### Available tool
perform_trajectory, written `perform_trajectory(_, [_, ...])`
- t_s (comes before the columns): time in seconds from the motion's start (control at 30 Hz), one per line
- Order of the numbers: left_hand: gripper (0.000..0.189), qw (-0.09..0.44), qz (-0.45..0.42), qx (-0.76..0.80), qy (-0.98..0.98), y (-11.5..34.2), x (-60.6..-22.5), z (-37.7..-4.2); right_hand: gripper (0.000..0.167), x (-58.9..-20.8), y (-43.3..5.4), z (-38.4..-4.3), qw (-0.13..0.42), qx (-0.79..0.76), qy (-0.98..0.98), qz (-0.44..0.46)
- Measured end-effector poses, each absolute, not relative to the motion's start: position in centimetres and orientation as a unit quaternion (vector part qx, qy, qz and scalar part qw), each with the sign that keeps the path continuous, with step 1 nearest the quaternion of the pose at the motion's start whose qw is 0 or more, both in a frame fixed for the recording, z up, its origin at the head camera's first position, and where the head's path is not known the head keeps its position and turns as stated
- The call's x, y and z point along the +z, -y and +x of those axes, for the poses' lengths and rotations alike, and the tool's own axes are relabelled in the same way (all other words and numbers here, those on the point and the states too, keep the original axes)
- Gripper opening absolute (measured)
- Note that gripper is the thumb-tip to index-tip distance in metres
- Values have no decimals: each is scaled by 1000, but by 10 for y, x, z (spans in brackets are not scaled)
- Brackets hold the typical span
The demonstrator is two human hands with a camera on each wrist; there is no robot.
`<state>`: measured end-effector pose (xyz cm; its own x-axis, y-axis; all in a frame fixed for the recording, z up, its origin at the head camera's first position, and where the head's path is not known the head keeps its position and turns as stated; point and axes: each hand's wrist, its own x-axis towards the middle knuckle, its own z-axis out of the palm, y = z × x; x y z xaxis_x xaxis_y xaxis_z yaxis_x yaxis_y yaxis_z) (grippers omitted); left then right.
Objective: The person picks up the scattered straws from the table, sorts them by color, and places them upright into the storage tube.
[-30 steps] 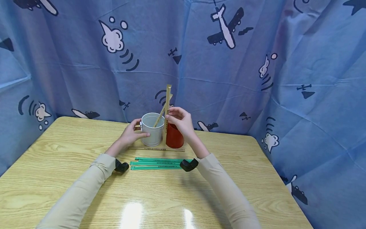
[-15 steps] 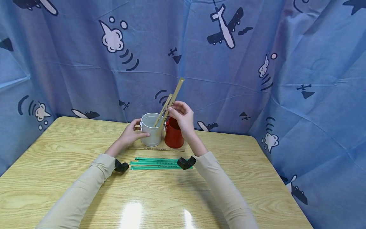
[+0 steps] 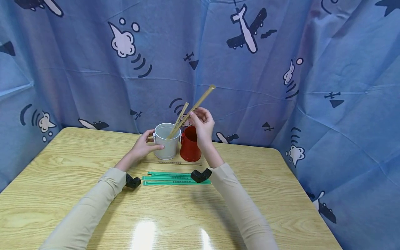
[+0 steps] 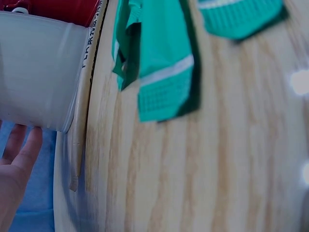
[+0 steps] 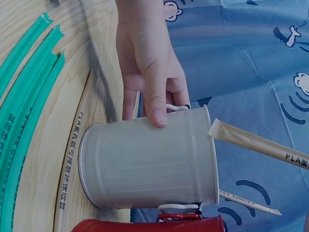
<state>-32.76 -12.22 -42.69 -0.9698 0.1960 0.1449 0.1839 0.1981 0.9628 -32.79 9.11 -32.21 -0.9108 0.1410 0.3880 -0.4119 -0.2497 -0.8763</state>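
My left hand (image 3: 143, 145) holds a small white metal bucket (image 3: 165, 150) by its left side, thumb across the front and fingers round the far side. Between thumb and fingertips, my right hand (image 3: 203, 127) pinches a brown paper-wrapped straw (image 3: 203, 97). This straw slants down to the left, and its lower end (image 5: 216, 129) is right at the white bucket's rim. Another brown wrapped straw (image 3: 183, 111) leans inside that bucket, its top sticking out. A red bucket (image 3: 190, 150) stands close at the right, partly behind my right hand.
One brown wrapped straw (image 3: 168, 162) lies flat along the front of the buckets. Nearer to me several green wrapped straws (image 3: 172, 182) lie side by side on the wooden table (image 3: 256, 194). A blue patterned curtain (image 3: 168, 62) hangs behind the table.
My right hand has raised the straw and tilted its top to the right, bringing its lower end from in front of the buckets up to the white bucket's rim. The left hand stays put.
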Motion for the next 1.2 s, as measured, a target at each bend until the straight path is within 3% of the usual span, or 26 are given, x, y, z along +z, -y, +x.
perform_trajectory(0.17, [80, 12, 122, 625, -771, 121, -418, -321, 20, -322, -89, -331, 186, 792, 571, 108])
perform_trajectory(0.4, [85, 2, 123, 628, -769, 124, -436, -335, 21, -326, -86, -336, 208, 789, 571, 89])
perform_trajectory(0.83, [84, 8, 114, 630, -768, 124, -435, -334, 28, -346, -81, -339, 129, 710, 687, 85])
perform_trajectory(1.2, [84, 11, 116, 625, -772, 122, -429, -329, 31, -353, -80, -342, 129, 627, 763, 87])
